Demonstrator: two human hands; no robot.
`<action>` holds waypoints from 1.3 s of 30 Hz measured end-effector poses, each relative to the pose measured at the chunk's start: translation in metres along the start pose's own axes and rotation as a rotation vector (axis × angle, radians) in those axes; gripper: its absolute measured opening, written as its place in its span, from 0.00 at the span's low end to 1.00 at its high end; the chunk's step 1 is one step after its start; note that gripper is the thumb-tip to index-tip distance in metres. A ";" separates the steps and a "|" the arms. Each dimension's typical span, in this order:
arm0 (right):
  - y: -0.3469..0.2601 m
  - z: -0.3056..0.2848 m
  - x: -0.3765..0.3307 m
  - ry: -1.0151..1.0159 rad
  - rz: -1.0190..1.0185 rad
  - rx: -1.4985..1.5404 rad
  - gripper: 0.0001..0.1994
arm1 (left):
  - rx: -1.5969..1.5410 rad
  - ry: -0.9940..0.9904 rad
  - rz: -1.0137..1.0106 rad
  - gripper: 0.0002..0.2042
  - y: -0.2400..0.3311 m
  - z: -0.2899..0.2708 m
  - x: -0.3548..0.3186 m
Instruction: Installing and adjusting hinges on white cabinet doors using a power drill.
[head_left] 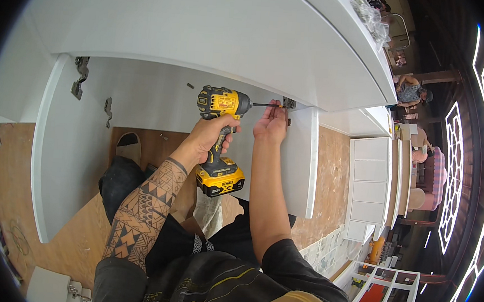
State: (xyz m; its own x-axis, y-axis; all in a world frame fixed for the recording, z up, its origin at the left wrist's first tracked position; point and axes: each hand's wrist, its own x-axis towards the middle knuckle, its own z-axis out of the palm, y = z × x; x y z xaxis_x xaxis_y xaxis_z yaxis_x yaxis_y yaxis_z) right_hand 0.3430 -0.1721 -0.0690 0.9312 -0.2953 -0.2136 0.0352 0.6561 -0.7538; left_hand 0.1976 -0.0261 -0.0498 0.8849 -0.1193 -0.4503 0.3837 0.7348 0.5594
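Note:
My left hand (212,137) is wrapped round the grip of a yellow and black cordless impact driver (223,102), with a battery pack (219,177) at its base. A long dark driver bit (263,105) points right toward a metal cabinet hinge (289,102) on the inner face of the right white panel (299,172). My right hand (272,122) is palm up, its fingers closed about the bit's front end beside that hinge. Whether a screw sits at the tip is too small to tell. The hinge is partly hidden behind my fingers.
On the left white panel (56,155) are a metal hinge (79,78) and a mounting plate (108,112). A large white panel (206,25) spans the top. Bagged hardware (369,17) lies on it. White drawer cabinets (369,177) and a person (411,93) are at the right.

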 end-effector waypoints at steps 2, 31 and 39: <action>0.003 0.001 -0.012 0.022 -0.033 -0.003 0.22 | 0.005 -0.004 -0.002 0.11 0.000 0.001 -0.001; -0.010 -0.001 -0.050 -0.113 -0.431 -0.927 0.31 | 0.040 -0.018 -0.060 0.12 0.012 0.011 -0.004; -0.012 -0.002 -0.053 -0.117 -0.480 -0.933 0.31 | 0.081 -0.008 -0.077 0.14 0.017 0.014 -0.008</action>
State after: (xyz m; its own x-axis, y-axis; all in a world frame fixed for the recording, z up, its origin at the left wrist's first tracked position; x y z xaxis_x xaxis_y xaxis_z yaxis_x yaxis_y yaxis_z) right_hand 0.2919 -0.1656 -0.0503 0.9244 -0.2811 0.2577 0.1626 -0.3208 -0.9331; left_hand 0.2005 -0.0218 -0.0265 0.8538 -0.1785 -0.4890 0.4703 0.6671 0.5777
